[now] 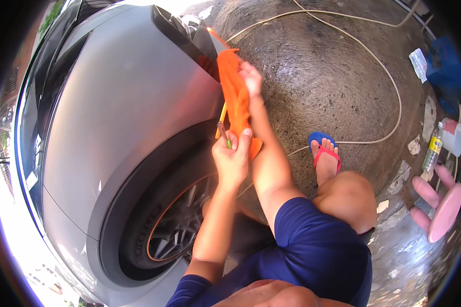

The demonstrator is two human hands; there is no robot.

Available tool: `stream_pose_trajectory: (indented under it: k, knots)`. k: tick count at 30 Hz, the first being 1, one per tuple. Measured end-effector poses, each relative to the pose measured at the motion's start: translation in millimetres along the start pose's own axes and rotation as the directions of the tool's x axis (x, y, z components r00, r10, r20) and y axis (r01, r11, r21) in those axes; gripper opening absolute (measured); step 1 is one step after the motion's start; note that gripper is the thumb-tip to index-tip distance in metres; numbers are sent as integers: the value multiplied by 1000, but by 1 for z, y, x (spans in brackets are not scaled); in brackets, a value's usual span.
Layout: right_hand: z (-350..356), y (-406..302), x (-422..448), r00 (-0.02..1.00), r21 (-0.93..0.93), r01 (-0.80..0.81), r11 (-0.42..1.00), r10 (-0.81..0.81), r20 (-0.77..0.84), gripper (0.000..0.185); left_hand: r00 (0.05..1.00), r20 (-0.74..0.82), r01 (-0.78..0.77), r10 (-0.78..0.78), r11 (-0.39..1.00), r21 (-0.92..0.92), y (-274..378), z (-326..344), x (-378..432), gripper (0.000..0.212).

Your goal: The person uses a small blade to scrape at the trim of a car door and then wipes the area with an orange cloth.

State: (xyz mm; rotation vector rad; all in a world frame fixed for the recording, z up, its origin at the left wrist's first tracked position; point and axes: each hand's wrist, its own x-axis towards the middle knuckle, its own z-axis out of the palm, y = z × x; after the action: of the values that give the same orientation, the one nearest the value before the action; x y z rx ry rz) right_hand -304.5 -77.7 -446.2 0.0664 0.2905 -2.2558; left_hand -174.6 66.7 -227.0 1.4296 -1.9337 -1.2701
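My left hand (232,153) is closed around a thin stick-like tool (222,132), dark at one end and green at the other, and the lower end of an orange cloth (232,84). Farther up, my right hand (251,78), slightly blurred, grips the cloth's right edge; some of its fingers are hidden. The cloth hangs lengthwise between both hands, beside the corner of a silver-grey car body (138,76). A narrow yellow-orange strip (221,119) shows along the cloth's left side; what it belongs to is unclear. Below left is the car's wheel with a black tyre (142,230).
A pale hose (392,84) loops over the wet, rough ground (330,76). At the right are a blue container (445,69), a plastic bottle (433,149), a whitish jug (453,136) and a pink stool (445,213) on its side. My sandalled foot (325,157) stands near the hose.
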Motion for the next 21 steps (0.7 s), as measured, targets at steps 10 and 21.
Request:
stream_pose_trajectory:
  k: [10, 21]
  knots:
    - [74, -7, -26, 981, -671, 191, 716, -120, 151, 50, 999, -46, -9, 11, 999, 51, -1, -15, 3, 51]
    - [173, -30, 43, 725, -675, 666, 318, -490, 484, 49, 970, -129, -206, 207, 978, 21, 78, -31, 11, 53]
